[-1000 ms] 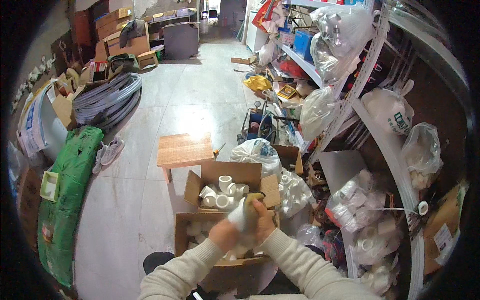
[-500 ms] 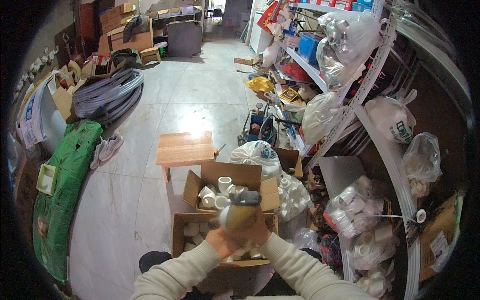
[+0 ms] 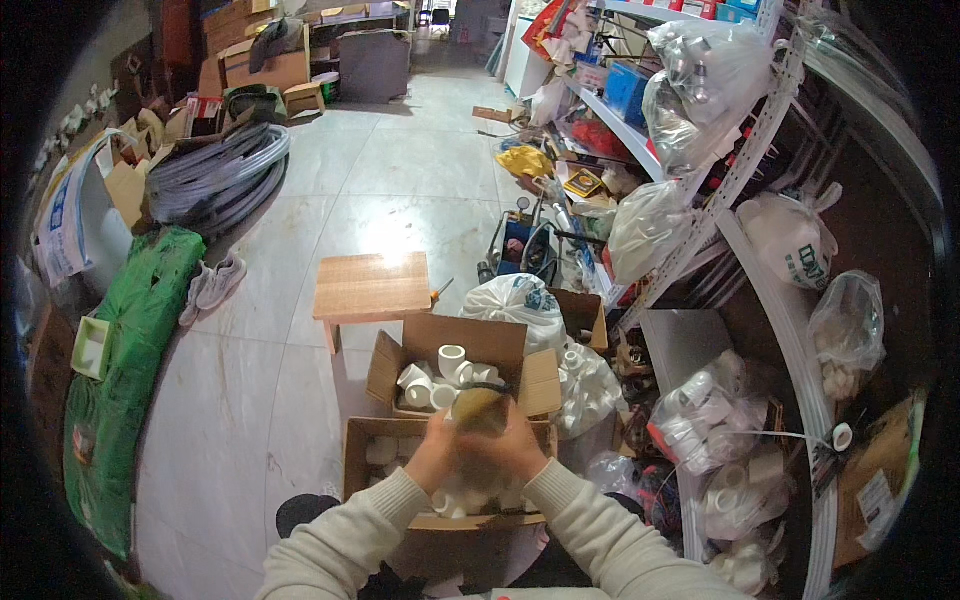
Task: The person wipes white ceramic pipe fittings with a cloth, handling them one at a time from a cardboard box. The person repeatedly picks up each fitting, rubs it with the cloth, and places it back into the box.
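We hold a rounded olive-yellow object with a dark band along its upper edge (image 3: 480, 412) between the bare left hand (image 3: 432, 452) and the bare right hand (image 3: 519, 447). Both hands are closed about its sides with the fingers bent; we cannot tell the exact finger contact. Motion blur softens the outline, the hands cover the lower part, and we cannot determine the material.

In this view, the object overlaps the front of the far open brown cardboard box (image 3: 470, 338), which contains white elbow-shaped pipe fittings (image 3: 452, 360). The near open brown cardboard box (image 3: 355, 455) is below the hands.

We see no legible marking on the object. Printing appears elsewhere: green characters on a knotted white plastic bag (image 3: 780, 236) at right, blue print on a white sheet (image 3: 62, 238) at left, and a white paper label (image 3: 876, 503) at lower right.
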Action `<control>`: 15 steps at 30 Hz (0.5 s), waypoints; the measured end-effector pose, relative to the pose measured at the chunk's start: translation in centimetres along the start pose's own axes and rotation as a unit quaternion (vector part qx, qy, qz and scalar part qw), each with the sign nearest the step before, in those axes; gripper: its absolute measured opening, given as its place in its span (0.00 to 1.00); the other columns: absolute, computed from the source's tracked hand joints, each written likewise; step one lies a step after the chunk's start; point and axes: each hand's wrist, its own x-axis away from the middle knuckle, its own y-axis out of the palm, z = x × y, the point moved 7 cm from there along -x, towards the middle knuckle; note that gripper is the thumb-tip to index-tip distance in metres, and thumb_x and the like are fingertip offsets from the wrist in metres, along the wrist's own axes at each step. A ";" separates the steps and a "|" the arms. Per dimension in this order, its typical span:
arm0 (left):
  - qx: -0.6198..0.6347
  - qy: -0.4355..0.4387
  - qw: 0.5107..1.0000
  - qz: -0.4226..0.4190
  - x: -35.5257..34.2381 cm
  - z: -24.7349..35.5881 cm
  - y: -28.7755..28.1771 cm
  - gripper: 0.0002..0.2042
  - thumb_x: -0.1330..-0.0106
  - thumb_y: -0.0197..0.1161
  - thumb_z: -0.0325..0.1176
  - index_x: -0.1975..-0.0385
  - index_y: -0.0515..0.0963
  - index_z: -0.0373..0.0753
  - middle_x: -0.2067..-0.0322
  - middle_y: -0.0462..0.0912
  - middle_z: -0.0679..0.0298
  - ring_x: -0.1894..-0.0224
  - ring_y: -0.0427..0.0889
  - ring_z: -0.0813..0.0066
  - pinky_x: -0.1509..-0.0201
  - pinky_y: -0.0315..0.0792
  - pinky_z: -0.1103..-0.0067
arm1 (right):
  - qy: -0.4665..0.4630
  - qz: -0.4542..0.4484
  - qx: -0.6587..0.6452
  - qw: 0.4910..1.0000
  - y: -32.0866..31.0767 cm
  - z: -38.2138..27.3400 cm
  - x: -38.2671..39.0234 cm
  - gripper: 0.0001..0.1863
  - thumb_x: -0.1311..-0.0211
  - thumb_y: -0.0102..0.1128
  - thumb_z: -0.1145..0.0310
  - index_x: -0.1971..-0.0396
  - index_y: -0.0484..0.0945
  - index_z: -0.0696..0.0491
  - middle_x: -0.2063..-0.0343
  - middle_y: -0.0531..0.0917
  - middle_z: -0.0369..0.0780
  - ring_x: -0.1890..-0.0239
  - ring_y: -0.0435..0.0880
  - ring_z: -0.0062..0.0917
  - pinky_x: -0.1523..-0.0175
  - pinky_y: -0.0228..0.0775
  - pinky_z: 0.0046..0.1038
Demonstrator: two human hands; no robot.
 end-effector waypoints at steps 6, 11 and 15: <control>0.042 0.034 0.997 -0.047 0.2 0.5 -0.1 0.24 0.34 0.34 0.49 0.48 0.58 0.36 0.52 0.67 0.56 0.51 0.69 0.68 0.48 0.64 0.73 | 0.029 -0.054 0.051 0.997 -0.1 2.1 -0.3 0.46 0.70 0.71 0.49 0.52 0.60 0.60 0.57 0.71 0.46 0.53 0.70 0.34 0.49 0.61 0.29; 0.137 -0.136 0.981 -0.015 1.2 1.8 1.0 0.25 0.34 0.31 0.50 0.47 0.58 0.37 0.53 0.68 0.57 0.52 0.70 0.67 0.49 0.66 0.73 | -0.036 -0.091 -0.096 0.991 -0.3 2.3 -0.2 0.38 0.64 0.70 0.56 0.53 0.63 0.58 0.57 0.72 0.42 0.55 0.70 0.28 0.50 0.62 0.29; -0.058 -0.044 0.992 -0.102 1.4 4.1 2.2 0.16 0.44 0.51 0.34 0.56 0.68 0.38 0.63 0.75 0.63 0.62 0.74 0.76 0.60 0.69 0.79 | -0.049 -0.100 -0.174 0.978 -0.3 1.5 0.0 0.24 0.51 0.62 0.69 0.54 0.65 0.55 0.59 0.73 0.34 0.57 0.71 0.19 0.51 0.64 0.23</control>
